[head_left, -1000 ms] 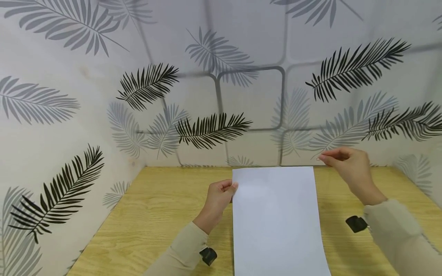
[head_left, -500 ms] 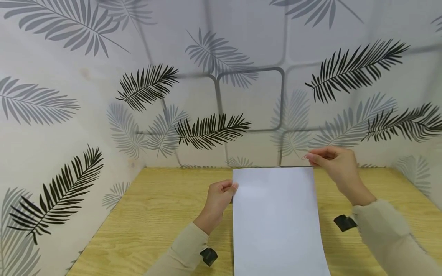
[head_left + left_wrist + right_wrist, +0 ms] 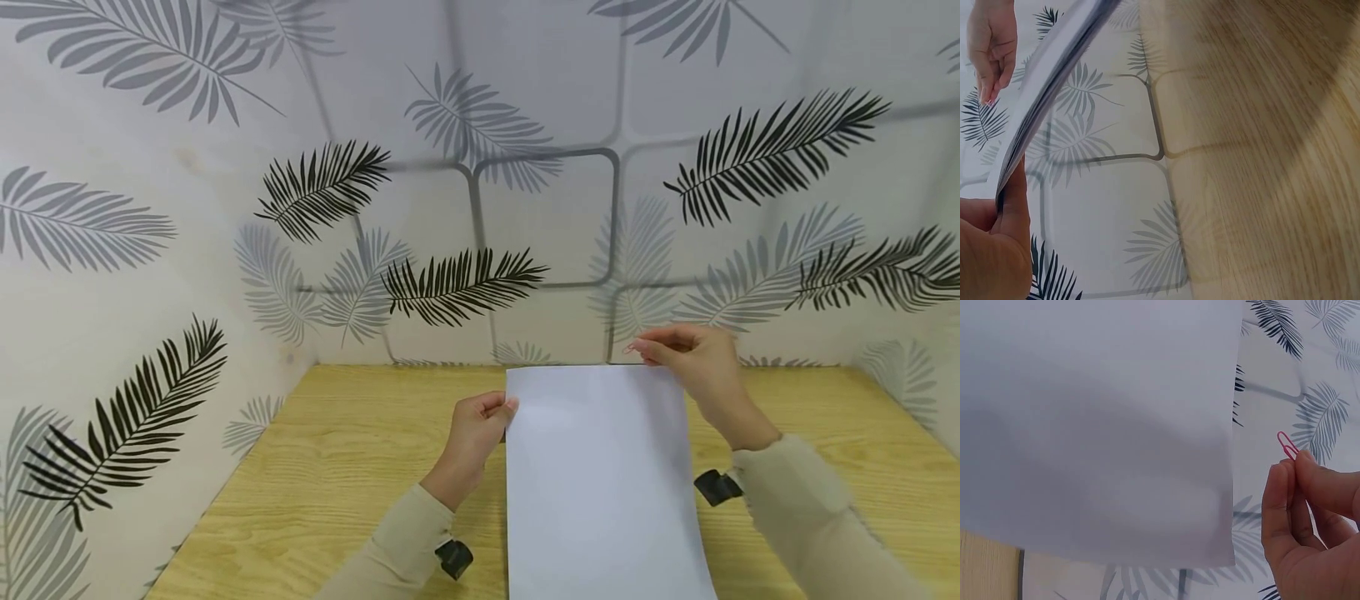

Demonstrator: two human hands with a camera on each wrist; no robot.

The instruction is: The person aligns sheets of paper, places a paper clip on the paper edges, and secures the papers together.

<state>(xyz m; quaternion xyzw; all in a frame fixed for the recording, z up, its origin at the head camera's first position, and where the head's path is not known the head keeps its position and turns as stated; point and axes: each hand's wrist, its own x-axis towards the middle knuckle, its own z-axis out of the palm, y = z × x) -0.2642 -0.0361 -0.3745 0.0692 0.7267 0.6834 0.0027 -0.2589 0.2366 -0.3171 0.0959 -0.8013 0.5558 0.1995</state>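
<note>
A stack of white paper point(image 3: 592, 483) stands raised over the table, seen edge-on as several sheets in the left wrist view. My left hand point(image 3: 480, 429) pinches its upper left edge between thumb and fingers. A pink paper clip point(image 3: 1287, 445) sticks out from the fingertips of my right hand point(image 3: 1316, 519), held between thumb and forefinger. In the head view the right hand point(image 3: 697, 367) is at the stack's upper right corner, overlapping it. The right wrist view shows a gap between the clip and the paper's edge.
A wood-grain table point(image 3: 337, 467) lies beneath. Behind it and along the left rises a pale wall covering point(image 3: 540, 217) with a leaf pattern. A black wrist camera point(image 3: 453, 558) sits on the left sleeve, another camera point(image 3: 717, 487) on the right.
My right hand has moved left with the paper clip, from right of the paper to over its top right corner. The left hand and the stack have stayed put.
</note>
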